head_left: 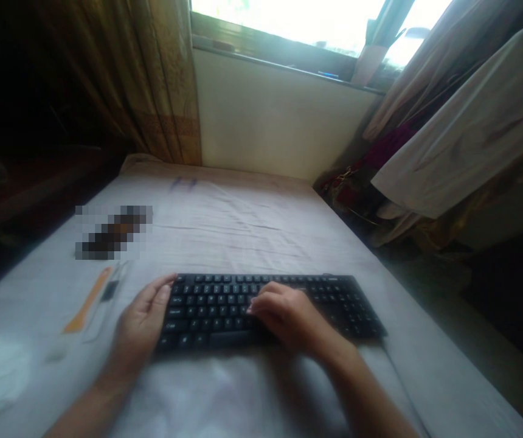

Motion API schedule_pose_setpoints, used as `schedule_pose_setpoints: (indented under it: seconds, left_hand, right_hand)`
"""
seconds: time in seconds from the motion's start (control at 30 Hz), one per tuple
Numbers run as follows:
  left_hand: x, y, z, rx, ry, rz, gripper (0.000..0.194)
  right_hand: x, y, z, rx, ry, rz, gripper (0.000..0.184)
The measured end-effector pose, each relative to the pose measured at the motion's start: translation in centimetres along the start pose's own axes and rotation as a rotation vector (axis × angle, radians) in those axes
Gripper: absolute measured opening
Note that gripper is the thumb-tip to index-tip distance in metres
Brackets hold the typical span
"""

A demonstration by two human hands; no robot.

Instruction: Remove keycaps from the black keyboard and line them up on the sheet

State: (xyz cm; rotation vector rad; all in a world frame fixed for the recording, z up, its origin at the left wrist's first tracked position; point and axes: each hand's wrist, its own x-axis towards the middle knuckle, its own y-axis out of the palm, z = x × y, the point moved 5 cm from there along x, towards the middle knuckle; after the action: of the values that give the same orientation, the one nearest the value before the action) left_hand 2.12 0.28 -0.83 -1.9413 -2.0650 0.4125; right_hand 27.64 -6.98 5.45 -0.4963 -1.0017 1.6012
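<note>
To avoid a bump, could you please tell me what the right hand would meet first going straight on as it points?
The right hand would likely meet the keyboard keys first, though contact is hard to judge; beyond, roughly in line, is the left hand.

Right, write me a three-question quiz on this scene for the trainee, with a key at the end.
1. True or false: the left hand is at the left end of the black keyboard.
2. Which thing lies to the left of the left hand?
A) a mug
B) an orange-handled tool
C) a book
3. Fill in the missing word: the right hand is over the keyboard's ____.

Key: 1. True; 2. B; 3. keys.
</note>
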Motion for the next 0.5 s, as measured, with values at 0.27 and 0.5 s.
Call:
schedule_pose_setpoints:
  seconds: [0.27, 0.5]
  left_hand:
    - [0.0, 0.0, 0.0, -0.048, 0.002, -0.001, 0.057]
    - [0.0, 0.1, -0.2, -0.072, 0.000, 0.000, 0.061]
  right_hand:
    - [0.8, -0.4, 0.7, 0.015, -0.047, 0.021, 0.012]
    - [3.2, 0.9, 0.1, -0.127, 0.084, -0.145, 0.013]
